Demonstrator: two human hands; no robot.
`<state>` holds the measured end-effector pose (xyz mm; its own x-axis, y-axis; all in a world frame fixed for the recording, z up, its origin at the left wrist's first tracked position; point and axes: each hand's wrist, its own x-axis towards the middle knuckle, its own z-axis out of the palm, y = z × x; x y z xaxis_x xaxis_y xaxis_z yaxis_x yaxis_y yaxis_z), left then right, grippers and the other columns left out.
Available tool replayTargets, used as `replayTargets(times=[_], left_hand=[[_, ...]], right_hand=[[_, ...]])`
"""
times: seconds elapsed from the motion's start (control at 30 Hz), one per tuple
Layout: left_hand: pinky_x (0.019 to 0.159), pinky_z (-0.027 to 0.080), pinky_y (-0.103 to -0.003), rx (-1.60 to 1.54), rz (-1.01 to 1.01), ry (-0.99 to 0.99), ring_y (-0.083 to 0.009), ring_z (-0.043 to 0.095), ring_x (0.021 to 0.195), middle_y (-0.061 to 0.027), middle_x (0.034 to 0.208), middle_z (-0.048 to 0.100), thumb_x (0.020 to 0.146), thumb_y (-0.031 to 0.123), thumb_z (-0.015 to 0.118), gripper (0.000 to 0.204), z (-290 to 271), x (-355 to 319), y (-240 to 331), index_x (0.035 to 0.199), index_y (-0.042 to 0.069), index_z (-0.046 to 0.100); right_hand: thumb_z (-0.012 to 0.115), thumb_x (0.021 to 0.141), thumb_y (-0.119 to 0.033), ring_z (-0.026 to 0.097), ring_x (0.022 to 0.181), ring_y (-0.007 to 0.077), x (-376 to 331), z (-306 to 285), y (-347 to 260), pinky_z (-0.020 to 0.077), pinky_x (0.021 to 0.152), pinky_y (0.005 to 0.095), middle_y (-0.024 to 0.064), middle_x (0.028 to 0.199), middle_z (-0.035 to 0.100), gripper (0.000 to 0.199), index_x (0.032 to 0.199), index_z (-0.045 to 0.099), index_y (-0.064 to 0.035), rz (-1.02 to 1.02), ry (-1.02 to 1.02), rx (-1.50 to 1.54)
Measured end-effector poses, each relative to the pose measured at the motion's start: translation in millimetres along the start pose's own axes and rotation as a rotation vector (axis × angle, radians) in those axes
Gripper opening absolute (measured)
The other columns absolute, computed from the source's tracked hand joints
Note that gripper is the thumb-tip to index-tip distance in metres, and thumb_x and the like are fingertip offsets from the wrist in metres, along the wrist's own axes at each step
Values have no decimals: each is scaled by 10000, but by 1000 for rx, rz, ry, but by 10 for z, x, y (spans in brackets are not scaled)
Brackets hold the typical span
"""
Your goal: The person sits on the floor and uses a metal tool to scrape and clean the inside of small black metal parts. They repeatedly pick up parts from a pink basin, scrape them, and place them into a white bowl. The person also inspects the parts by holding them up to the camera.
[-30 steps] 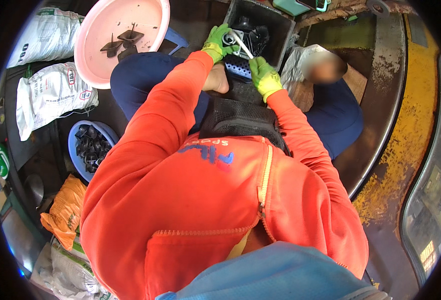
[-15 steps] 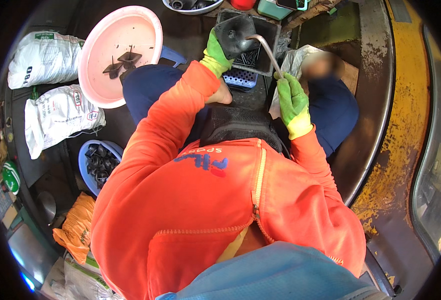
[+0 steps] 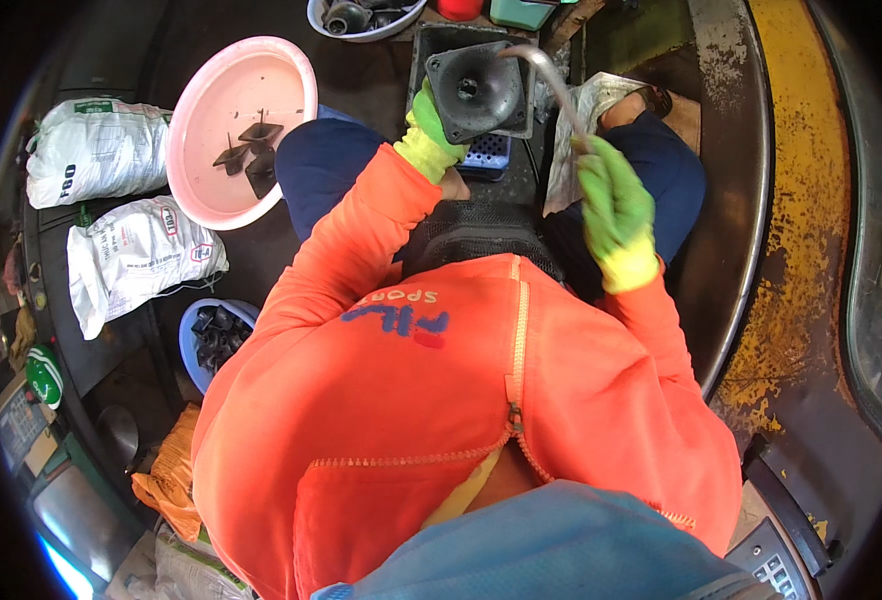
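Observation:
In a green and yellow glove, my left hand point(image 3: 431, 132) grips the side of a black horn-shaped part point(image 3: 477, 92). Its square flange has corner holes, and the wide mouth with a small central hole faces up toward me. My right hand point(image 3: 616, 205), gloved the same way, is closed around the lower end of a bent metal rod point(image 3: 557, 88). The rod's hooked tip lies at the upper right edge of the flange; whether it touches cannot be made out. Motion smears the rod and the right glove a little.
A pink basin point(image 3: 189, 135) at left holds several similar dark parts. White sacks point(image 3: 101, 160) and a blue tub point(image 3: 189, 345) of black pieces sit beyond my left arm. Behind the horn are a black tray point(image 3: 423, 50) and a blue basket point(image 3: 486, 158). Rusty yellow metal point(image 3: 796, 200) runs along the right.
The horn has turned so its mouth faces me more squarely. My right hand has shifted rightward and down with the rod. The whole view has also moved slightly.

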<state>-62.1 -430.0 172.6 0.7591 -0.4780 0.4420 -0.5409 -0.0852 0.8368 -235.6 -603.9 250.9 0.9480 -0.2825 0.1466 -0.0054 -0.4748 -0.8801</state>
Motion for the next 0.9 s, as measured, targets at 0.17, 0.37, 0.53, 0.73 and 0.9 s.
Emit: replayTargets(times=[0.17, 0.37, 0.53, 0.73, 0.9], left_hand=[[886, 527, -350, 4, 117, 109, -202, 655, 1035, -91, 1140, 678, 770, 137, 770, 459, 61, -13, 78, 1199, 50, 633], [812, 543, -325, -261, 20, -22, -181, 676, 904, -82, 1030, 706, 752, 95, 759, 373, 98, 100, 158, 1108, 27, 669], [823, 545, -325, -32, 198, 204, -182, 675, 943, -90, 1042, 704, 773, 100, 756, 407, 147, 32, 220, 1159, 19, 655], [849, 552, -344, -62, 148, 89, -209, 681, 970, -90, 1081, 693, 770, 131, 776, 455, 219, 29, 156, 1190, 40, 628], [835, 548, -333, 34, 184, 169, -215, 686, 944, -88, 1053, 701, 757, 119, 779, 438, 148, 86, 216, 1163, 32, 642]], right_hand=[[528, 947, -15, 649, 942, 183, -51, 61, -94, 495, 826, 280, 125, 1034, 702, 305, 1243, 570, 46, -382, 258, 209], [526, 1012, -150, 576, 799, 100, -129, -6, -33, 456, 695, 268, 48, 884, 649, 251, 1199, 614, -9, 174, -135, 134], [494, 965, -13, 623, 1014, 163, -194, -20, -65, 498, 852, 296, 130, 1169, 659, 291, 1236, 591, 34, -255, 138, 217], [553, 995, -158, 504, 689, 71, -90, -100, -184, 417, 626, 232, -17, 801, 592, 256, 1179, 638, -2, 318, -116, 238], [563, 986, -188, 481, 701, 59, -287, -134, -189, 418, 658, 208, 20, 881, 620, 289, 1181, 632, 14, 59, 25, 379]])
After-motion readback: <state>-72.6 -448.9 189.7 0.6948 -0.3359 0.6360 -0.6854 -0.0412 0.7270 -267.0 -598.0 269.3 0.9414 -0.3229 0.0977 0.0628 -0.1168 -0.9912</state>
